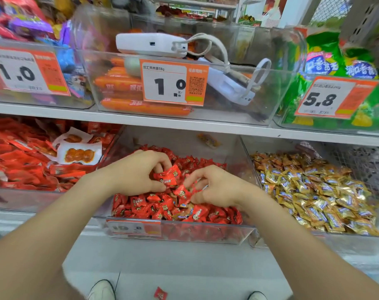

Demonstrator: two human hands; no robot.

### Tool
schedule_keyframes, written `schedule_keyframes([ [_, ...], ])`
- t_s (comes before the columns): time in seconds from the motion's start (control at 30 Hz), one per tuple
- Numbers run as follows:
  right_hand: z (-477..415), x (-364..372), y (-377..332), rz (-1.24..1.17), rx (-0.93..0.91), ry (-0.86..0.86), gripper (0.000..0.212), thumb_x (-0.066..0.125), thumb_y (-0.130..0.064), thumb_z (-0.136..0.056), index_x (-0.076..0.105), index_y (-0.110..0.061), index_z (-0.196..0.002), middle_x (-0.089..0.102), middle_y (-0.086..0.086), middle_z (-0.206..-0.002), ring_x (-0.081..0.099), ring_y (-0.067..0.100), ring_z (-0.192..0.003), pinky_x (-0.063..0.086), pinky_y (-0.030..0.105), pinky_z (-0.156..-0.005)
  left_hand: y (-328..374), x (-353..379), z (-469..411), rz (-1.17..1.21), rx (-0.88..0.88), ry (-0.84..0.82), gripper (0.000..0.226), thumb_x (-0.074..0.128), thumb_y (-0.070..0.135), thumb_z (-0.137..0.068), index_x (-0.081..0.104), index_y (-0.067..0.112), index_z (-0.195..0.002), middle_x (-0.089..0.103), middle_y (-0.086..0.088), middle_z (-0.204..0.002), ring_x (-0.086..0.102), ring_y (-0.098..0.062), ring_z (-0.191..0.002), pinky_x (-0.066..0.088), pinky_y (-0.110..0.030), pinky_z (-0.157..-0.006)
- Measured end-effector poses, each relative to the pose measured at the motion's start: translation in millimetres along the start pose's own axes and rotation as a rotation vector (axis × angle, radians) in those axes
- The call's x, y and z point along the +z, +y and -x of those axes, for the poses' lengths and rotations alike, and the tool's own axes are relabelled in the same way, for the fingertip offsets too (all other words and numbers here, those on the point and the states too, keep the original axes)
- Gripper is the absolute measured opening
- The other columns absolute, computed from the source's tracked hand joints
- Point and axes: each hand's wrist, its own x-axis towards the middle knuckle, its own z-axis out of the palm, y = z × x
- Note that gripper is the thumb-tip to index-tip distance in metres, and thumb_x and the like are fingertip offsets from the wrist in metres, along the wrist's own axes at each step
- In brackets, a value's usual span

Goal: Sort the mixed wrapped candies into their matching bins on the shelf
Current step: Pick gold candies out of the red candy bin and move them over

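Edges and clearance: The middle bin (206, 234) on the lower tier is clear plastic. Its front lip sits just under both forearms, and its right wall stands close beside the right wrist, dividing it from the gold-candy bin (376, 226). The upper shelf board (184, 123) runs above the bin. Open room shows between that board and the candy pile, and both hands work within it, near the front half. The rear of the bin is less full, with bare wall visible there.

Hands: The left hand (136, 172) has fingers and thumb curled round a small cluster of red candies (141, 204), lifted slightly above the pile. The right hand (219, 187), just beside it, pinches red wrappers between thumb and curled fingers, though this area is blurred.

Task items: The red candies fill the middle bin as a loose heap of glossy twisted wrappers with printed faces. A few blue-and-gold wrappers (182, 216) lie mixed in near the front lip. The gold candies (314, 191) lie heaped in the bin to the right.

Other: One red candy on the floor (160, 293) lies between the shoes (102, 290).
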Motion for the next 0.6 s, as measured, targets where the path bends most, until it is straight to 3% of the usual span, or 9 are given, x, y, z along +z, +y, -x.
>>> schedule_keyframes([
  [0.1, -0.8, -2.7, 1.8, 0.094, 0.001, 0.082, 0.011, 0.071, -0.010, -0.093, 0.078, -0.019, -0.095, 0.065, -0.006, -0.070, 0.051, 0.000, -0.047, 0.040, 0.015, -0.048, 3.5, -4.0, 5.2, 0.055, 0.008, 0.032, 0.051, 0.093, 0.052, -0.070, 0.064, 0.044, -0.110, 0.066, 0.015, -0.094, 0.055, -0.001, -0.080, 0.040, -0.019, -0.071],
  [0.17, 1.3, -4.9, 1.0, 0.167, 0.007, 0.125, 0.016, 0.063, -0.013, -0.097, 0.079, -0.015, -0.094, 0.065, -0.012, -0.066, 0.053, -0.004, -0.046, 0.041, 0.012, -0.049, 4.6, -6.5, 9.1, 0.073, 0.014, 0.010, 0.054, 0.094, 0.052, -0.069, 0.064, 0.045, -0.112, 0.067, 0.013, -0.087, 0.056, 0.003, -0.077, 0.039, -0.021, -0.068],
  [0.2, 2.4, -6.1, 2.0, 0.226, 0.015, 0.128, 0.017, 0.063, -0.014, -0.097, 0.079, -0.016, -0.097, 0.067, -0.013, -0.072, 0.059, -0.005, -0.057, 0.047, 0.014, -0.056, 4.1, -6.2, 10.3, 0.068, 0.019, 0.001, 0.054, 0.093, 0.051, -0.071, 0.063, 0.044, -0.116, 0.067, 0.011, -0.087, 0.056, 0.004, -0.077, 0.038, -0.020, -0.067],
  [0.27, 2.3, -6.2, 5.9, 0.405, 0.023, 0.155, 0.018, 0.066, -0.012, -0.093, 0.078, -0.018, -0.106, 0.072, -0.005, -0.100, 0.068, 0.009, -0.097, 0.056, 0.025, -0.082, 5.2, -4.3, 12.2, 0.019, 0.025, -0.004, 0.052, 0.086, 0.045, -0.082, 0.059, 0.042, -0.126, 0.062, 0.012, -0.093, 0.053, 0.002, -0.082, 0.037, -0.017, -0.069],
  [0.3, 2.5, -5.4, 5.3, 0.470, 0.014, 0.182, 0.019, 0.069, -0.011, -0.090, 0.077, -0.018, -0.106, 0.073, -0.001, -0.109, 0.067, 0.017, -0.107, 0.056, 0.030, -0.090, 6.4, -3.6, 13.0, -0.010, 0.022, -0.010, 0.048, 0.082, 0.041, -0.087, 0.056, 0.041, -0.128, 0.058, 0.013, -0.095, 0.050, 0.001, -0.087, 0.036, -0.019, -0.072],
  [0.4, 2.4, -4.1, 2.4, 0.370, -0.050, 0.216, 0.001, 0.079, -0.022, -0.084, 0.077, -0.022, -0.083, 0.076, -0.009, -0.083, 0.071, 0.002, -0.084, 0.059, 0.024, -0.082, 9.7, -2.9, 12.3, -0.009, 0.042, -0.041, 0.035, 0.081, 0.034, -0.086, 0.059, 0.038, -0.113, 0.059, 0.010, -0.089, 0.051, -0.003, -0.087, 0.041, -0.026, -0.074],
  [0.43, 3.5, -2.6, -0.4, 0.333, -0.062, 0.147, 0.010, 0.084, -0.030, -0.082, 0.078, -0.022, -0.080, 0.076, -0.010, -0.075, 0.069, -0.003, -0.075, 0.057, 0.017, -0.075, 11.3, -3.9, 11.7, -0.004, 0.065, -0.046, 0.030, 0.084, 0.036, -0.083, 0.063, 0.036, -0.105, 0.061, 0.007, -0.084, 0.055, -0.005, -0.081, 0.042, -0.026, -0.072],
  [0.5, 3.5, 3.6, -1.0, 0.358, -0.085, -0.009, 0.020, 0.090, -0.037, -0.079, 0.079, -0.022, -0.086, 0.077, -0.010, -0.076, 0.068, -0.004, -0.067, 0.052, 0.012, -0.067, 12.0, -4.7, 9.9, -0.022, 0.084, -0.061, 0.028, 0.088, 0.046, -0.080, 0.066, 0.035, -0.094, 0.064, 0.006, -0.081, 0.058, -0.008, -0.076, 0.045, -0.028, -0.070],
  [0.6, 2.0, 8.0, 1.0, 0.455, -0.106, -0.062, 0.015, 0.086, -0.022, -0.085, 0.079, -0.019, -0.097, 0.078, -0.005, -0.083, 0.067, -0.002, -0.067, 0.052, 0.019, -0.067, 9.0, -0.9, 7.7, -0.103, 0.062, -0.047, 0.021, 0.081, 0.046, -0.087, 0.069, 0.034, -0.099, 0.064, 0.011, -0.086, 0.058, -0.011, -0.083, 0.053, -0.037, -0.081],
])
